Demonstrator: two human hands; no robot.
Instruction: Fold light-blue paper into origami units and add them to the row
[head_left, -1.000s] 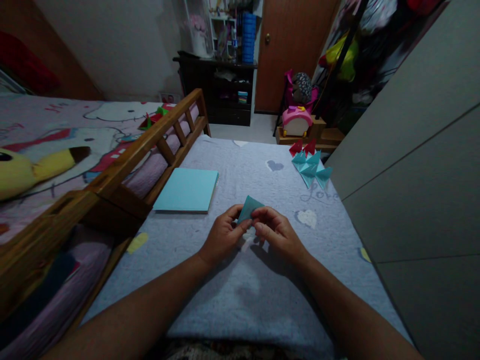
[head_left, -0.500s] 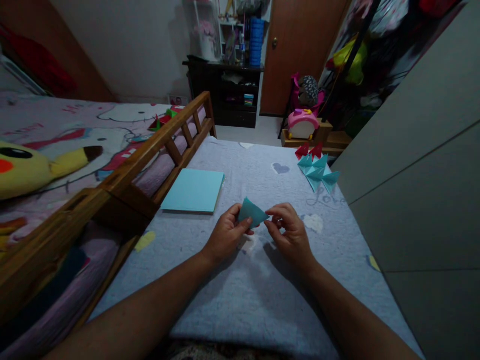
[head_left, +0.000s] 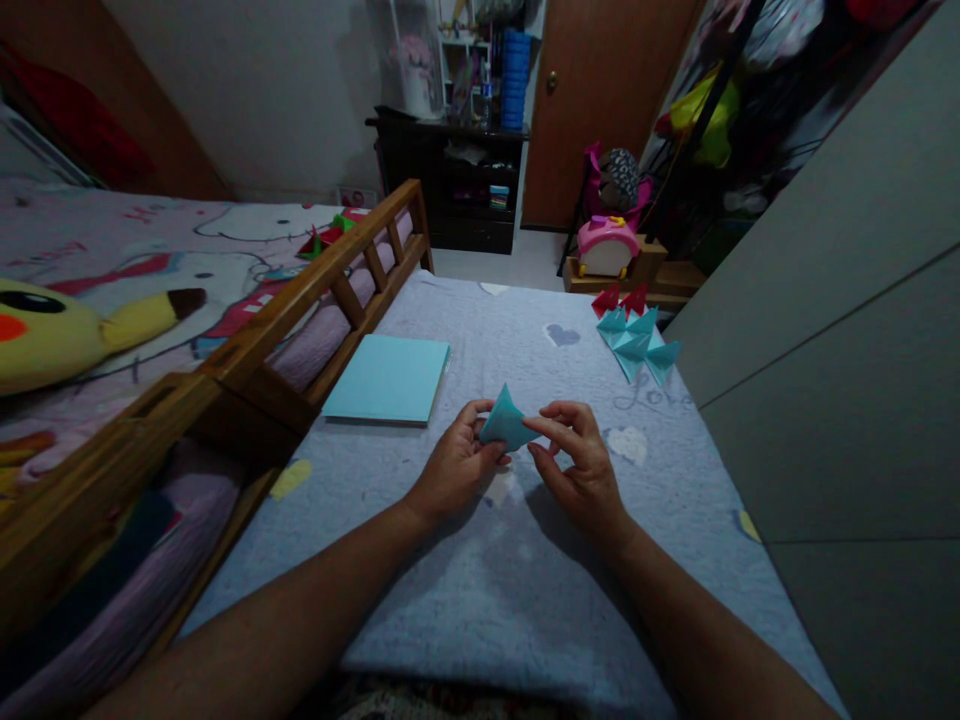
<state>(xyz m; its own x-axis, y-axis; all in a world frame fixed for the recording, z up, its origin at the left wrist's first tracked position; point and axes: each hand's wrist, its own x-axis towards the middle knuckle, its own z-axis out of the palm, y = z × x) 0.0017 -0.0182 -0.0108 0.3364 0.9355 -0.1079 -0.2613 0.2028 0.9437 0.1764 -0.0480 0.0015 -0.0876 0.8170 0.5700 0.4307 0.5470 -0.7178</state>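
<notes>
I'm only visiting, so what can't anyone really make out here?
All in the head view:
- Folded blue paper: lower part, covered by the left hand.
- Yellow plush toy: the rest of it, cut off by the left edge.
- Square blue paper pile: sheet count, edges too small.

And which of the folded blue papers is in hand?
The folded blue paper in the left hand, with the right hand at its edge; the other blue pieces lie grouped by the red ones.

Pointed blue paper [head_left: 505, 424] in left fingers [head_left: 489, 455]
</notes>
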